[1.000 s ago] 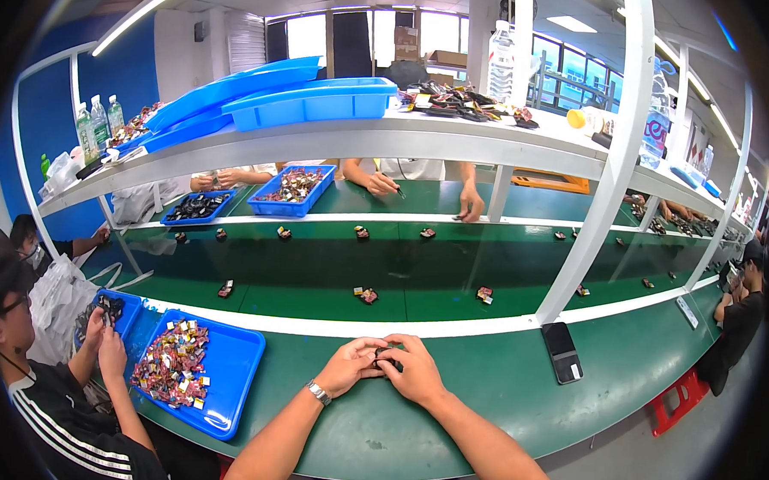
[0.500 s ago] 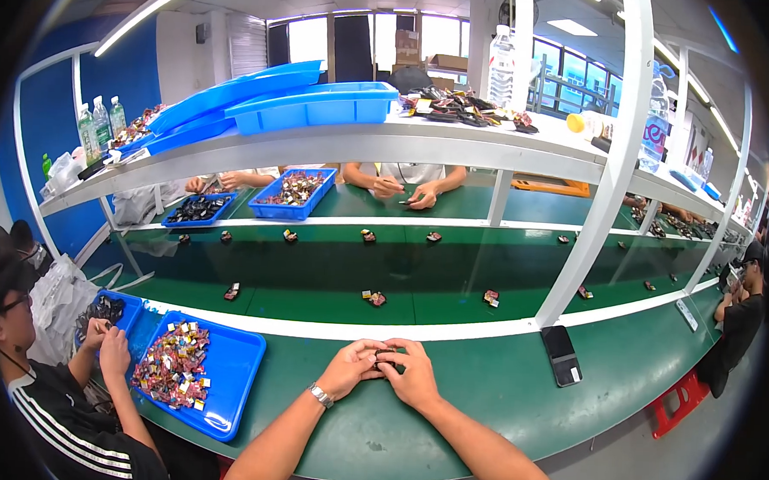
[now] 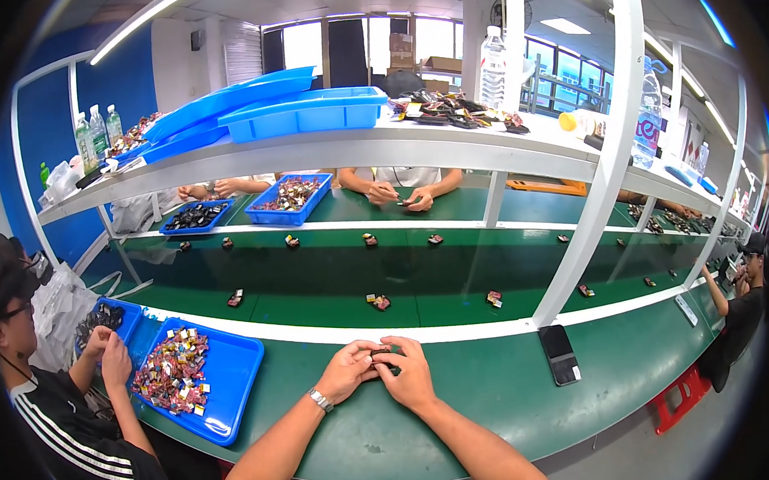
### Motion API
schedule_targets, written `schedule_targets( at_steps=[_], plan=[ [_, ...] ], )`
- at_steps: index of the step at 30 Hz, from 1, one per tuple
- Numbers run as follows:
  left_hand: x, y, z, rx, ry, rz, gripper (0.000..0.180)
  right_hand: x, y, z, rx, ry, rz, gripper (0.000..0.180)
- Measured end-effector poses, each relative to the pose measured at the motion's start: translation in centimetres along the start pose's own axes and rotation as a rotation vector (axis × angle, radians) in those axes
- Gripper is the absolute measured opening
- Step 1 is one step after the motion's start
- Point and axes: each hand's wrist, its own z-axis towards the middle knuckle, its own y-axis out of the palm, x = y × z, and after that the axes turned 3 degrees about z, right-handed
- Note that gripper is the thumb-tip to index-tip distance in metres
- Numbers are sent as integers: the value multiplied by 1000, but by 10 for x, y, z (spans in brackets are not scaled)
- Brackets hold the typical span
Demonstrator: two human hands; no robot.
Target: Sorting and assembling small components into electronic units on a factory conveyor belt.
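Observation:
Over the near strip of the green table, my two hands meet at the fingertips. Between them is a small dark piece [image 3: 381, 355], mostly covered by fingers, so its exact kind is hidden. My left hand [image 3: 342, 375], with a metal-band watch at the wrist, pinches it from the left. The thumb and fingers of my right hand [image 3: 409, 378] close on it from the other side. Beyond my hands, a small red-and-black part with a yellow-white label [image 3: 378, 301] lies on the green conveyor belt [image 3: 433, 313], among several similar parts.
Left of me, a blue tray [image 3: 243, 380] holds a heap of labelled small parts; a co-worker [image 3: 67, 423] sits beside it. A black phone [image 3: 560, 355] lies to the right. A white upright post [image 3: 588, 206] and a shelf [image 3: 363, 149] with trays and bottles stand ahead.
The parts on the belt have shifted slightly to the right. My hands stay together around the dark piece with small finger movement. At far right, a person's arm has lifted forward.

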Motion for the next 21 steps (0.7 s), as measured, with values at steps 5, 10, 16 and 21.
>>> schedule_targets(
  at_steps=[5, 10, 16, 21],
  plan=[
    [-5, -2, 1, 39, 35, 33, 22, 4, 7, -1, 13, 45, 97, 20],
    [-4, 0, 2, 72, 44, 8, 23, 0, -1, 2, -22, 8, 29, 23],
    [-2, 2, 1, 69, -2, 16, 24, -8, -5, 7, 64, -68, 3, 15],
    [1, 4, 1, 78, -29, 31, 24, -3, -3, 7, 89, -138, -73, 16]
  ],
)
